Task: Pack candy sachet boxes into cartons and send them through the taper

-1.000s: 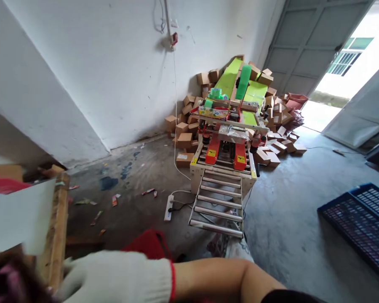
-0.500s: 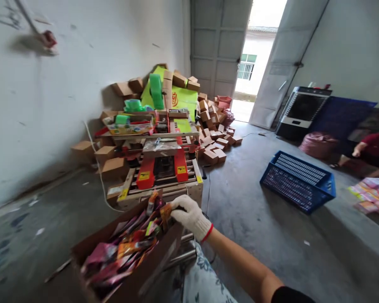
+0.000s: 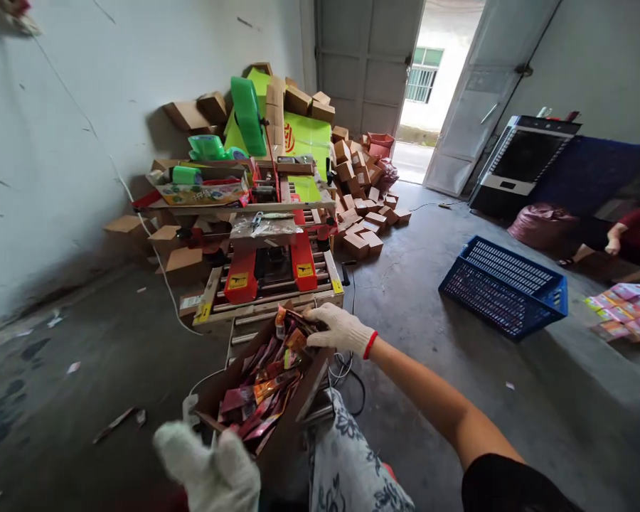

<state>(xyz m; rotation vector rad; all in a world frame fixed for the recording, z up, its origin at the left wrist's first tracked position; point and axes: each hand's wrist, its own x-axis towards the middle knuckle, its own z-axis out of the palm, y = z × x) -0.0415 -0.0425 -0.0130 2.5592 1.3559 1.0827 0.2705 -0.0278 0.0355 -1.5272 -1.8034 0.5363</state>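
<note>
An open cardboard box (image 3: pixel 299 405) full of several red, pink and orange sachets (image 3: pixel 261 387) rests tilted on my lap, against the roller end of a sealing machine. My right hand (image 3: pixel 338 330), in a white glove with a red cuff, grips the box's far corner, fingers curled over the rim and the top sachets. My left hand (image 3: pixel 210 466), also gloved, holds the near left corner of the box at the bottom of the view, fingers closed round the edge.
The carton sealing machine (image 3: pixel 269 267) with red belts stands just ahead, cables on the floor by it. Piled small cartons (image 3: pixel 360 206) and green sheets lie behind. A blue crate (image 3: pixel 504 284) sits right. Another person (image 3: pixel 626 238) crouches far right by coloured packets (image 3: pixel 621 320).
The view has swung from the left wall to the machine. The box of sachets came up onto my lap; my right hand moved to its far corner and my left hand came into view.
</note>
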